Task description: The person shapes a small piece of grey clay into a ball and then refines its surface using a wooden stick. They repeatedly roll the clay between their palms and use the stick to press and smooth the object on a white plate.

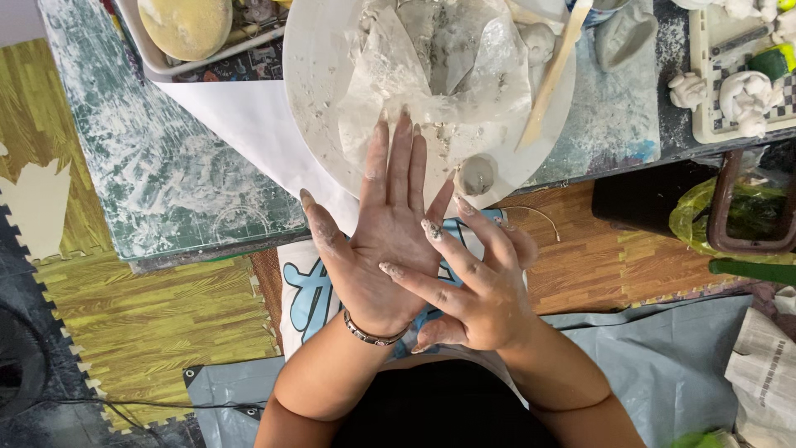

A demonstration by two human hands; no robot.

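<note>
My left hand [377,224] is held flat, palm up, fingers together and pointing at the round white plate [311,99]. It holds nothing and is smeared with grey clay. My right hand [477,286] lies across it, its fingertips touching the left palm, fingers spread, clay on the nails. A metal bracelet [371,333] circles my left wrist. On the plate lie a crumpled clear plastic sheet [439,75], a small flat clay disc [477,176] near the rim, and a wooden stick [554,70].
A green cutting mat [149,158] dusted with white covers the low table. A tub with a yellow sponge [184,25] stands at the back left. White clay figures [746,95] sit on a tray at the right. A green plastic bag [738,211] lies on the floor.
</note>
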